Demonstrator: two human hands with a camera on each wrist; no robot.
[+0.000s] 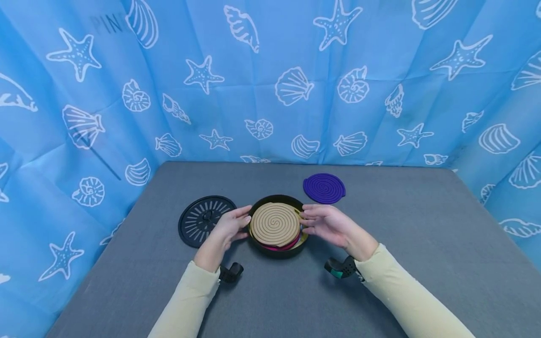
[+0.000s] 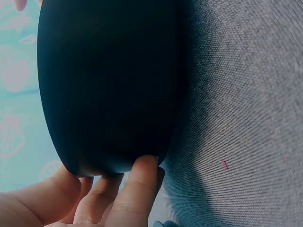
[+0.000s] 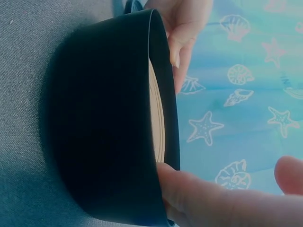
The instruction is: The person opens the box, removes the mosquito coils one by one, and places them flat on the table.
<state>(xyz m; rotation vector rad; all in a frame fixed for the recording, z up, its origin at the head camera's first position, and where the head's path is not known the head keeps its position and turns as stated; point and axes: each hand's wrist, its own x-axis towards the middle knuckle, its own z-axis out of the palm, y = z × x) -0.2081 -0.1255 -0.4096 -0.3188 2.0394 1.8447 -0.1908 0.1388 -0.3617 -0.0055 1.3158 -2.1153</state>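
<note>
A round black container stands on the table between both hands. Inside lies a tan spiral mat, slightly tilted on top, with the edge of a pink mat and a bit of yellow showing under it. My left hand grips the container's left side, thumb at the rim and other fingers against the outer wall. My right hand is at the opposite rim with extended fingers reaching over it beside the mats; in the right wrist view its thumb stands away from the container.
A black slotted disc with a central knob lies left of the container, partly behind my left hand. Farther back on the right is a purple spiral mat. The grey cloth-covered table ends at a blue shell-patterned curtain.
</note>
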